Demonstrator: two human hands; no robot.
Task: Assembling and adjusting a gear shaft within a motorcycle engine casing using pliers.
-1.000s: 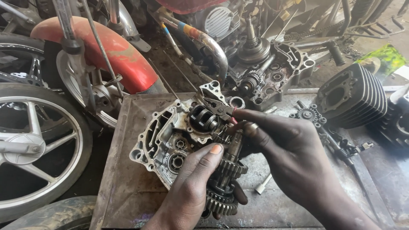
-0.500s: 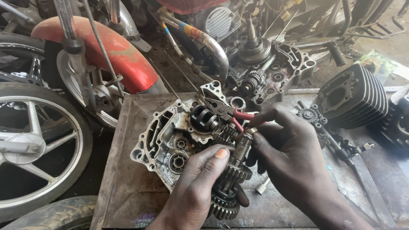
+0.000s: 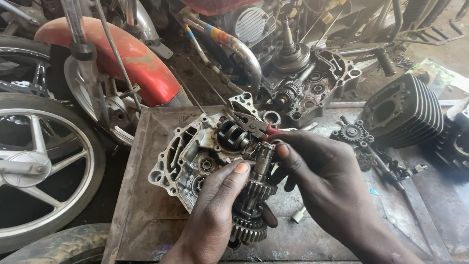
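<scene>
A: Where's the gear shaft [image 3: 254,200]?
B: Over the crankcase [image 3: 195,156], on the metal plate [image 3: 141,195]. Left hand [image 3: 215,215] wrapped round the gears, right hand [image 3: 322,181] pinching the top end.
A: Handling?
B: Likely heavy, rigid, oily — slippery. Grip the gear teeth, not the smooth shaft. Pliers [image 3: 254,124] lie just behind.

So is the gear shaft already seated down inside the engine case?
No: both the left hand and the right hand hold the gear shaft in front of the engine case.
</scene>
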